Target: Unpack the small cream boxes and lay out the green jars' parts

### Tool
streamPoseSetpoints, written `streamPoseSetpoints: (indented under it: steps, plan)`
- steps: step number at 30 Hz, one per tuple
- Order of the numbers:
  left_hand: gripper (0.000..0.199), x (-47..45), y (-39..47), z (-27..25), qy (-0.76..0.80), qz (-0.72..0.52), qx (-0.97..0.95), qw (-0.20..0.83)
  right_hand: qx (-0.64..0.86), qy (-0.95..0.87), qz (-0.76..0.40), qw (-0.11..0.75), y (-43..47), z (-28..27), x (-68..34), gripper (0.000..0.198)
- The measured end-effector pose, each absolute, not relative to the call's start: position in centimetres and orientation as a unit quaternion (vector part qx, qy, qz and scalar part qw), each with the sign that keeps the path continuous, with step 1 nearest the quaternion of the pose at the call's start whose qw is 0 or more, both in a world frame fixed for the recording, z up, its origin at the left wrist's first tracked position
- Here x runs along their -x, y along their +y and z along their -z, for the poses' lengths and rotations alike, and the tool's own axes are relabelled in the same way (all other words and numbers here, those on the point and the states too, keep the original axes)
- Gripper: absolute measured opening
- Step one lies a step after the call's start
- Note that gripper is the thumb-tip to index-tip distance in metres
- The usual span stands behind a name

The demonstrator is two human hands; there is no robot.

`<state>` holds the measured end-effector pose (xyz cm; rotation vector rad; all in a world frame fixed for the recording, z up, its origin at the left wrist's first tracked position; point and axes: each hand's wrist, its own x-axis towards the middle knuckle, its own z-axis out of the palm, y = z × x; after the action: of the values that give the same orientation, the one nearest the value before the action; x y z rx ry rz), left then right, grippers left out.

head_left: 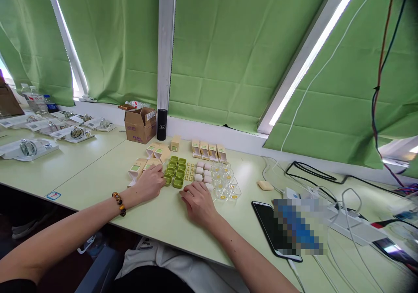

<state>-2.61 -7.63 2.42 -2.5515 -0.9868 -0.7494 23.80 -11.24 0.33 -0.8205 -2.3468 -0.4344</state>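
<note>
Several small green square dishes [178, 182] stand in two columns on the table. My left hand [149, 184], with a beaded bracelet at the wrist, has its fingers closed at the nearest left dish [167, 180]. Low on the table in front of the dishes rests my right hand [198, 200], fingers loosely bent and apart, with nothing visible in it. Beside the dishes are rows of tiny yellow pieces [189, 171], then white cylinders [199, 170] and clear cups [223, 191] with yellow centres. Partly behind my left hand are opened small cartons [137, 166].
More cartons [204, 150] stand in a row at the back, near a cardboard box [140, 126] and a black bottle [162, 125]. To the right lie a phone [271, 225], a power strip [346, 227] and cables. Packaged metal parts [77, 133] lie left.
</note>
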Motion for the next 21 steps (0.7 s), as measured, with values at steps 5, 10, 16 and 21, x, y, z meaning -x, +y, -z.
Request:
streamPoseSetpoints:
  steps: [5, 10, 16, 21]
  plan:
    - [0.026, 2.4, -7.71, -2.43, -0.375, 0.181, 0.891, 0.182, 0.33, -0.909, 0.135, 0.215, -12.09, -0.62, -22.87, 0.022]
    - [0.026, 2.22, -7.89, -2.64, -0.401, 0.127, 0.886, 0.194, 0.356, -0.912, 0.106, 0.176, -12.28, -1.01, -22.71, 0.018]
    - [0.026, 2.08, -7.64, -2.45, -0.403, 0.13, 0.885, 0.193, 0.364, -0.912, 0.09, 0.166, -12.35, -1.18, -22.62, 0.019]
    - [0.025, 1.9, -7.45, -2.24, -0.41, 0.142, 0.882, 0.184, 0.362, -0.912, 0.089, 0.17, -12.22, -0.97, -22.58, 0.018]
